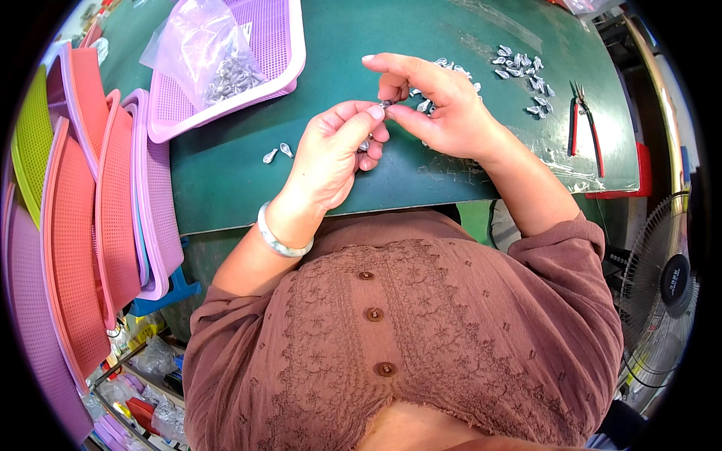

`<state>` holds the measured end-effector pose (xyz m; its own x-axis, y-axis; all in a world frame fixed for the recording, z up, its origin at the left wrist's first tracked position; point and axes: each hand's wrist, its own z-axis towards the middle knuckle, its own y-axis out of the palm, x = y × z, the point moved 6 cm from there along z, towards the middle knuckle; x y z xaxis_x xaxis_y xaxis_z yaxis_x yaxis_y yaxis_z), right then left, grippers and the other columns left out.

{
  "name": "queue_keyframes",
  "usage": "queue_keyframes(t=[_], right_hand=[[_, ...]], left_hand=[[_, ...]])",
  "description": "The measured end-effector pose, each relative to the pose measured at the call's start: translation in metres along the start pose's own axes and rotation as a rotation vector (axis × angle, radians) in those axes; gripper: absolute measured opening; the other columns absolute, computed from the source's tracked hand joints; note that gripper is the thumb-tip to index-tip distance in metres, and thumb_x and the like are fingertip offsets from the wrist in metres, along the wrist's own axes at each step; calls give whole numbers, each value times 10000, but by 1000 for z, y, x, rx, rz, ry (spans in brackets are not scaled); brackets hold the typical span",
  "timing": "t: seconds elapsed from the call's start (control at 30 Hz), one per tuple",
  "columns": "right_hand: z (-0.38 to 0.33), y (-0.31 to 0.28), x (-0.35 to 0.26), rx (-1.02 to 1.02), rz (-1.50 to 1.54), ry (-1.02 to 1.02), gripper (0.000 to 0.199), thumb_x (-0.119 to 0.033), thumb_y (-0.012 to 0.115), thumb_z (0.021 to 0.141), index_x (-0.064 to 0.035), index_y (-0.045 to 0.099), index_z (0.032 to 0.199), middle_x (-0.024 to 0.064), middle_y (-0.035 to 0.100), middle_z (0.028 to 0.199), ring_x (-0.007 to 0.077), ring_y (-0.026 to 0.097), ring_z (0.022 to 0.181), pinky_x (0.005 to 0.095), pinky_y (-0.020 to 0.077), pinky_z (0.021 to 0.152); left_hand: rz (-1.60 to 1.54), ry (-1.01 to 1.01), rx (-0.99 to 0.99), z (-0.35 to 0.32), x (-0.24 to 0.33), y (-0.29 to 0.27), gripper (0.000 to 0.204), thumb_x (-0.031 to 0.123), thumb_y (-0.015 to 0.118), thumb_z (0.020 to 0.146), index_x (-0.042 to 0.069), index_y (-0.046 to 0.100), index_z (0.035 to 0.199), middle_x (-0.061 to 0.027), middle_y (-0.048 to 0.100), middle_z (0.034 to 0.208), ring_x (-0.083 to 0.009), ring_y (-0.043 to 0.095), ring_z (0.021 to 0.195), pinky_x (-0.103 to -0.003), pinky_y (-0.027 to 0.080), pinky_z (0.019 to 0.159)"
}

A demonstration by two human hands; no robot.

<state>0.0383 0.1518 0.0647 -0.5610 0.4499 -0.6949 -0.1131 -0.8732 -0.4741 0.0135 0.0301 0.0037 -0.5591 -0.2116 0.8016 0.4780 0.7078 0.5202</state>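
Observation:
Above the green table, my left hand [336, 146] is closed, pinching a small silver-grey metal piece [385, 104] between thumb and fingertip. Another shiny metal piece [364, 146] shows in its curled lower fingers. My right hand [445, 109] meets the pinched piece from the other side with its thumb and a bent finger, while its index finger stretches out above. Fingertips partly hide the piece, so its exact kind cannot be made out. Two loose teardrop-shaped metal pieces [277, 152] lie left of my left hand. More of these pieces [454, 69] lie behind my right hand, partly covered by it.
A purple basket [169, 124] at the back left holds a clear plastic bag [197, 46] of metal pieces. Farther right lie a scattered group of pieces [519, 66] and red-handled pliers [585, 124]. Stacked baskets [71, 248] crowd the left; a fan [653, 278] stands right.

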Motion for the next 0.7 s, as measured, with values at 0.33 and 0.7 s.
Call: queue_keyframes(t=[0.33,0.7], right_hand=[[-1,2,-2,-45,-93,-1,494,19,594,726,-114,507,1194,66,584,799,235,598,732,322,489,650],[-3,3,8,-63,169,107,495,58,587,762,-55,472,1229,45,594,834,137,578,762,269,468,712]], left_hand=[[10,8,11,0,1,-2,108,148,559,874,46,589,890,-9,567,715,-69,473,567,-195,353,481],[19,37,-3,1,2,-5,120,161,560,877,47,596,875,-8,565,707,-70,472,563,-191,350,471]])
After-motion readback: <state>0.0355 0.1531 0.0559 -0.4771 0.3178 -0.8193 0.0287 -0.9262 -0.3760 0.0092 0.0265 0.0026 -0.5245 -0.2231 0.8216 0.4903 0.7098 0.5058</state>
